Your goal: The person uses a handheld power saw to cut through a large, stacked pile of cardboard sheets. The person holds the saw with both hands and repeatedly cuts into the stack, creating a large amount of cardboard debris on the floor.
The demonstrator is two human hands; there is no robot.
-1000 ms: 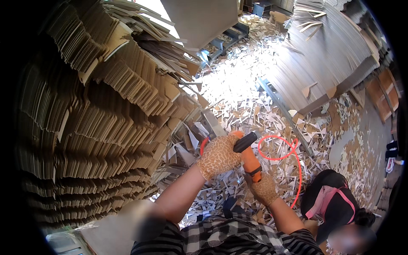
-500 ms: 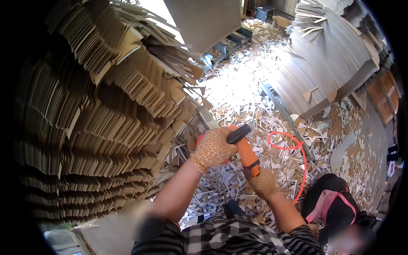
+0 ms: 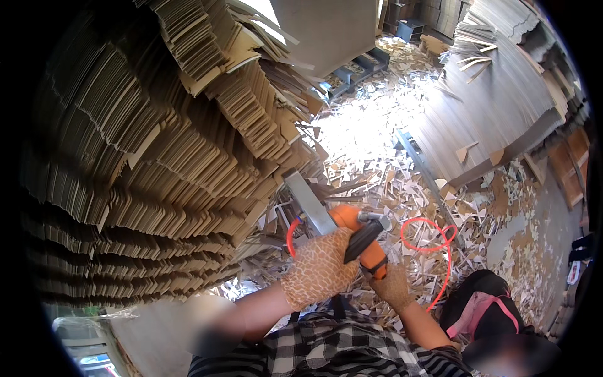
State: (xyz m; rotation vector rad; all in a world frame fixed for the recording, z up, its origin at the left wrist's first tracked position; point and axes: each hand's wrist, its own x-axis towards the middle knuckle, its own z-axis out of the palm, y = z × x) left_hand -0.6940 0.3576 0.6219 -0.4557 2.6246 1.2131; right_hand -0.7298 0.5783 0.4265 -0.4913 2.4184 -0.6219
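My left hand (image 3: 320, 267), in a tan patterned glove, is closed around the black handle (image 3: 367, 239) of an orange power tool (image 3: 345, 217). In a matching glove, my right hand (image 3: 391, 287) grips the lower end of the tool's orange body. A flat grey metal bar (image 3: 309, 204) runs from the orange head toward the stacked cardboard (image 3: 251, 119) on the left; its joint with the tool is partly covered. Beside my left glove curves a short red hose (image 3: 291, 237). The fingers of both hands are partly hidden behind the tool.
Layered cardboard fills the left side. Another tall stack (image 3: 490, 107) stands at the upper right, with a blue-grey metal rail (image 3: 427, 173) along its base. Cardboard scraps (image 3: 370, 151) litter the floor. A red hose (image 3: 449, 270) loops at right. Close by, a person in black (image 3: 471, 305) has a pink strap.
Both hands and the tool have moved lower, nearer my body. More of the grey bar shows now. The whole view has shifted, with the left stack appearing farther right.
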